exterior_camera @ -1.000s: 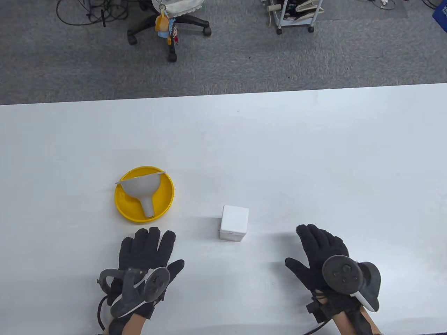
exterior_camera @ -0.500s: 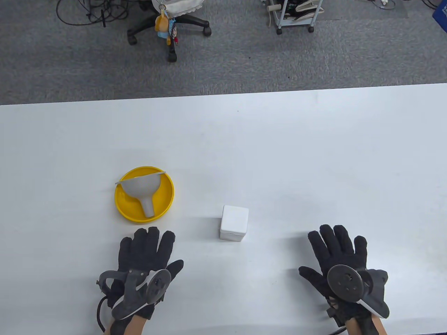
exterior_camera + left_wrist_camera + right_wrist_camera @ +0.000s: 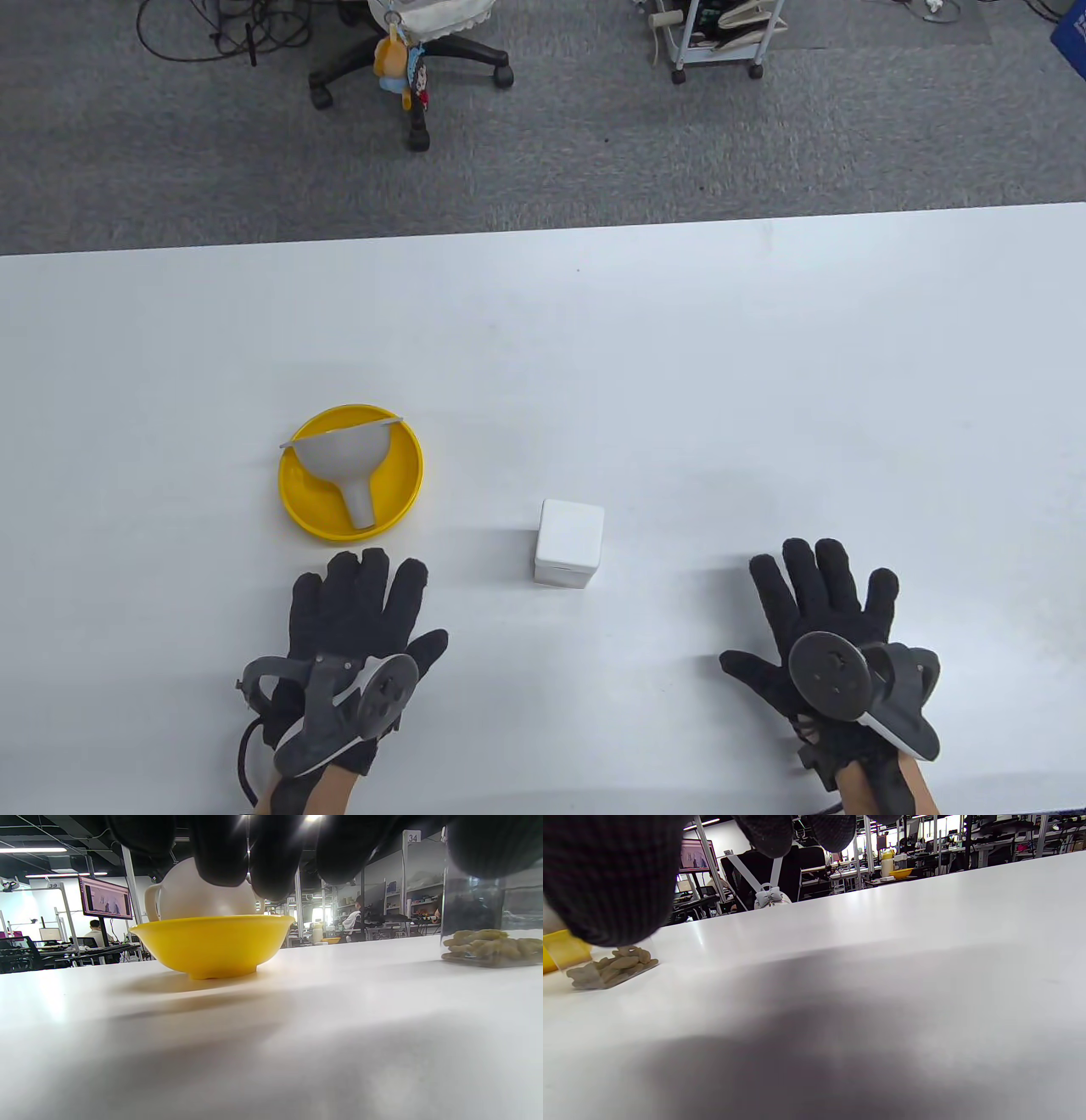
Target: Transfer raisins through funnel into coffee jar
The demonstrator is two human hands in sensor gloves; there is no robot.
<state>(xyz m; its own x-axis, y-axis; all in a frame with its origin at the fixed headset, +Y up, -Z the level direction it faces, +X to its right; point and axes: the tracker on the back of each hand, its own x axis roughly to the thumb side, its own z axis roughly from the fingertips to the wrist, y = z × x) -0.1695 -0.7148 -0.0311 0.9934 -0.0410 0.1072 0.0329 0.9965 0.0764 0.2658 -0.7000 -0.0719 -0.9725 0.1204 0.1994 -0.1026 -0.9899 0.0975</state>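
Observation:
A grey funnel (image 3: 344, 463) lies on its side in a yellow bowl (image 3: 413, 484) left of centre. A small square clear jar with a white lid (image 3: 570, 542) stands to the bowl's right; raisins (image 3: 492, 946) lie in its bottom. My left hand (image 3: 361, 603) rests flat on the table just in front of the bowl, fingers together, holding nothing. My right hand (image 3: 819, 598) rests flat to the right of the jar, fingers spread, holding nothing. The left wrist view shows the bowl (image 3: 212, 944) with the funnel (image 3: 186, 899) in it; the right wrist view shows the raisins (image 3: 611, 967).
The white table (image 3: 679, 365) stretches far back and to the right. Beyond its far edge are grey carpet, an office chair (image 3: 416, 51) and a wheeled cart (image 3: 717, 42).
My right hand has moved a little to the right, away from the jar, and turned flat with its fingers spread. My left hand, the bowl, funnel and jar have not moved.

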